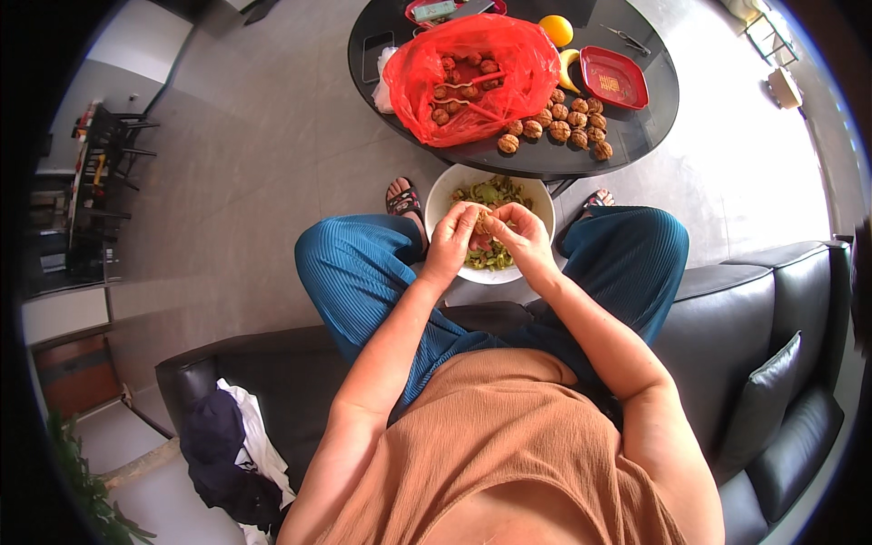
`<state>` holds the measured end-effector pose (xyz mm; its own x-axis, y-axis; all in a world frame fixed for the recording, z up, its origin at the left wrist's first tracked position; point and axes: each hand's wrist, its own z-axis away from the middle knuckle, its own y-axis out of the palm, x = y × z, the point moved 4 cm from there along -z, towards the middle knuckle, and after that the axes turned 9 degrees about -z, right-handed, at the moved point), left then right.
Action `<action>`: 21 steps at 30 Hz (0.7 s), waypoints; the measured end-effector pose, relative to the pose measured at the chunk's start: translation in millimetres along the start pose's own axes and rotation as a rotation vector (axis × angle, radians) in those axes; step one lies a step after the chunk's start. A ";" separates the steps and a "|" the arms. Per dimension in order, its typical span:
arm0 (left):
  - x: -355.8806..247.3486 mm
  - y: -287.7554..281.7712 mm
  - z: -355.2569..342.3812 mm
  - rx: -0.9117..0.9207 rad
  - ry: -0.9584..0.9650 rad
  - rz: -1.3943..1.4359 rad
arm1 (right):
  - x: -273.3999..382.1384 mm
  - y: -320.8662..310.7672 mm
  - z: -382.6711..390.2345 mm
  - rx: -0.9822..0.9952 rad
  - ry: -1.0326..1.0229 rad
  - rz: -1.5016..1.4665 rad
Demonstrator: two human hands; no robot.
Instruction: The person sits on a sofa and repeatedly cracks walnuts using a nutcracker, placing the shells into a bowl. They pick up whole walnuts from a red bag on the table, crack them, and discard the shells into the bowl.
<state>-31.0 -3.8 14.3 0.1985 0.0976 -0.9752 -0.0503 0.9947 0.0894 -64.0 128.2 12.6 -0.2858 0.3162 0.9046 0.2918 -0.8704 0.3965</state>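
Observation:
Both my hands meet over a round white bin (440, 194) standing on the floor between my feet. My left hand (453, 239) and my right hand (524, 238) pinch a light-brown walnut (482, 221) between their fingertips; its underside is hidden by the fingers. Yellow-green scraps (491, 189) fill the bottom of the bin. Just beyond it, several whole walnuts (559, 132) lie loose on the near part of a black oval table (643, 136). More walnuts sit inside an open red plastic bag (411, 102) to their left.
Behind the loose walnuts are a red tray (641, 98), a banana (568, 71), an orange fruit (555, 31) and a metal plier-like tool (627, 39). A phone (378, 56) lies at the table's left edge. I sit on a black sofa (718, 313), with clothes (222, 445) at my left.

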 end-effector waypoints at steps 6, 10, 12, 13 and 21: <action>-3.4 2.4 1.7 -0.008 0.058 -0.073 | 8.9 3.7 1.2 0.057 0.084 -0.086; -4.2 4.4 3.3 -0.008 0.033 -0.019 | 4.6 3.9 3.2 0.018 0.009 -0.142; -2.4 7.7 4.0 -0.013 -0.004 0.065 | 8.5 7.5 7.9 -0.013 0.004 -0.127; -1.5 8.2 4.6 -0.018 -0.023 0.107 | 13.8 10.3 9.6 -0.026 0.003 -0.119; -1.7 12.0 4.9 -0.038 -0.035 0.197 | 8.9 8.0 8.4 -0.037 0.021 -0.162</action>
<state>-27.1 8.1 18.0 0.2153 0.2920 -0.9319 -0.1281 0.9544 0.2695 -56.6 127.3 25.1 -0.3451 0.4461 0.8258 0.2069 -0.8220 0.5306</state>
